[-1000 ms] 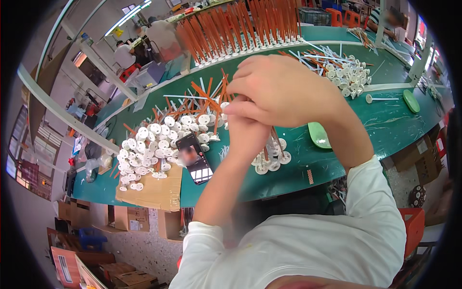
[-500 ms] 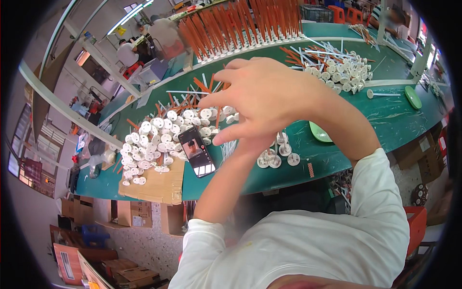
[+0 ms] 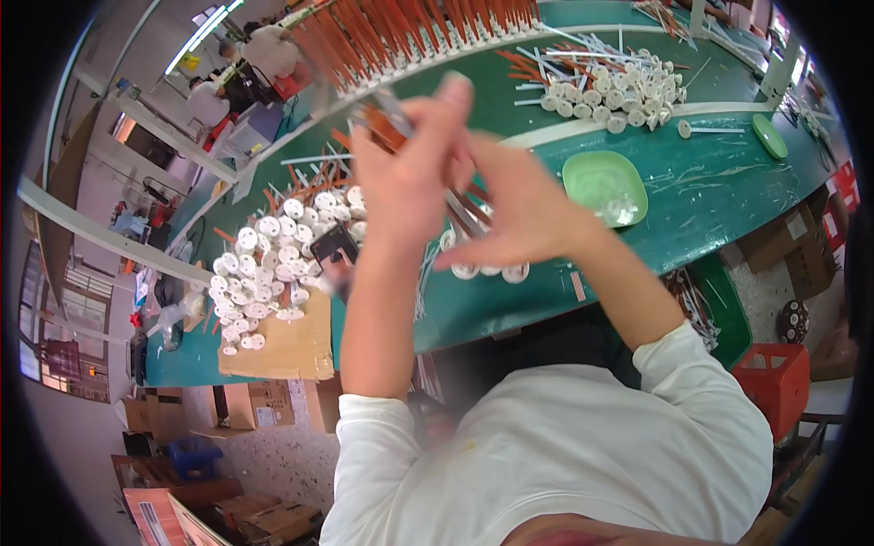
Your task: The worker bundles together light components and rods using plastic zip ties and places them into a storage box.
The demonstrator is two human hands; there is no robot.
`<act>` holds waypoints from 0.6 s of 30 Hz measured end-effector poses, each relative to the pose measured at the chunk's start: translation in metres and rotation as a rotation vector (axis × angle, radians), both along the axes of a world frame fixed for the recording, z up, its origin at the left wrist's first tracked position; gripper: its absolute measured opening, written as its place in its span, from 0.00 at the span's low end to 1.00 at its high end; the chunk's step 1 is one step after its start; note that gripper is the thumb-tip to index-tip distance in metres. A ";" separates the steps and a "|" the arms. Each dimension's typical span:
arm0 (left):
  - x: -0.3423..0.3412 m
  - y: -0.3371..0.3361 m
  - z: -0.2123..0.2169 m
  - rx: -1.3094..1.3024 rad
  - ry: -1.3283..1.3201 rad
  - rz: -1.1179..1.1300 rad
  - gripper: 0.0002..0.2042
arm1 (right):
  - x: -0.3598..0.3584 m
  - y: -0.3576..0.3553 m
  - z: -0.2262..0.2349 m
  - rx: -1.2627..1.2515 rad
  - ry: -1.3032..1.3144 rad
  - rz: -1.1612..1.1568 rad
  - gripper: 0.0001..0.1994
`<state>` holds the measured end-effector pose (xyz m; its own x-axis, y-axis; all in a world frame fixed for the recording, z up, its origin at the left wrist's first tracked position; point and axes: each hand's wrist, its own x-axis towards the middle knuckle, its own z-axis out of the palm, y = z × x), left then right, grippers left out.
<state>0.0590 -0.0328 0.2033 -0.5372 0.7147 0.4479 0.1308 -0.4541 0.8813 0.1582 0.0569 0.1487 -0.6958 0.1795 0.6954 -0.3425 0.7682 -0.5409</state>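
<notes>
My left hand (image 3: 405, 182) is raised over the green table, blurred by motion. Its fingers are closed round a bundle of orange-brown strips (image 3: 382, 130), which stick out past both sides of the fist. Close against it is my right hand (image 3: 523, 205), its thumb spread from its fingers and the strips' lower ends between them; some fingertips are hidden behind the left hand. White round discs (image 3: 492, 270) stand on the table below my hands. Left of my forearm lies a pile of white discs (image 3: 273, 250) with sticks. A phone (image 3: 335, 250) there is partly covered by my forearm.
Rows of upright orange-brown strips on white bases (image 3: 428, 41) line the back. A second heap of white discs (image 3: 614, 96) lies far right. Nearer are a green tray (image 3: 583, 168) and a small green dish (image 3: 769, 136). Cardboard (image 3: 309, 341) lies at the front left edge.
My right hand has moved off my left, which it covered before, and now sits to its right. The brown strips and the green tray have come into sight. The whole view has shifted slightly.
</notes>
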 end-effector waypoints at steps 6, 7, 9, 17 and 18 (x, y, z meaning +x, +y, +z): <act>-0.006 -0.014 -0.010 0.110 0.193 -0.319 0.10 | -0.018 -0.010 -0.034 -0.233 -0.019 0.101 0.30; -0.004 -0.018 -0.011 0.200 0.146 -0.240 0.11 | -0.013 -0.012 -0.026 -0.288 -0.119 0.078 0.19; -0.015 -0.026 -0.033 0.239 0.158 -0.087 0.42 | -0.010 -0.009 -0.026 -0.332 -0.212 0.042 0.11; 0.001 -0.034 -0.130 -0.164 0.372 -0.126 0.49 | -0.013 -0.033 -0.053 -0.792 0.062 0.112 0.10; 0.004 -0.034 -0.134 -0.162 0.303 -0.122 0.42 | -0.009 -0.036 -0.052 -0.875 0.068 0.130 0.09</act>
